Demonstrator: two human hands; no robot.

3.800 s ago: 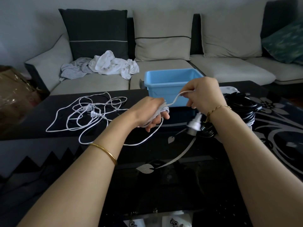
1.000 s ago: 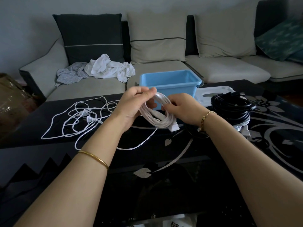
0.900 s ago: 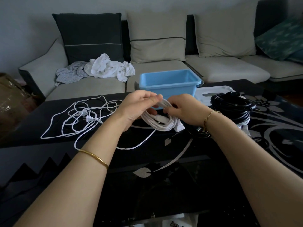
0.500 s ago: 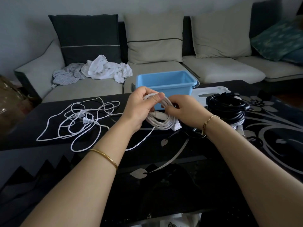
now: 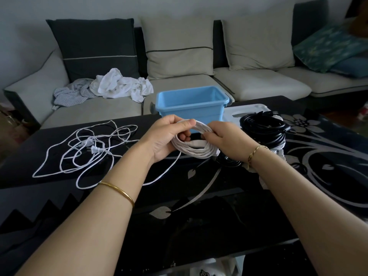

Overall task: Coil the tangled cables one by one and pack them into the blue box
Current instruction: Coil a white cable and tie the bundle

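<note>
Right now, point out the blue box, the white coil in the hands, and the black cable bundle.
blue box (image 5: 191, 112): head view, front wall.
white coil (image 5: 196, 153): head view, lower loops.
black cable bundle (image 5: 262, 127): head view, upper loops.

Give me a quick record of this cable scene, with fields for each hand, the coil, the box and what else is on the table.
left hand: grips the white coil, thumb over its top
right hand: holds the coil's opposite side
white coil: held above the table, one strand trailing down onto it
blue box: behind the hands, no cable visible inside
loose white cable: tangled on the table, left side
black cable bundle: coiled on the table, right side
</note>
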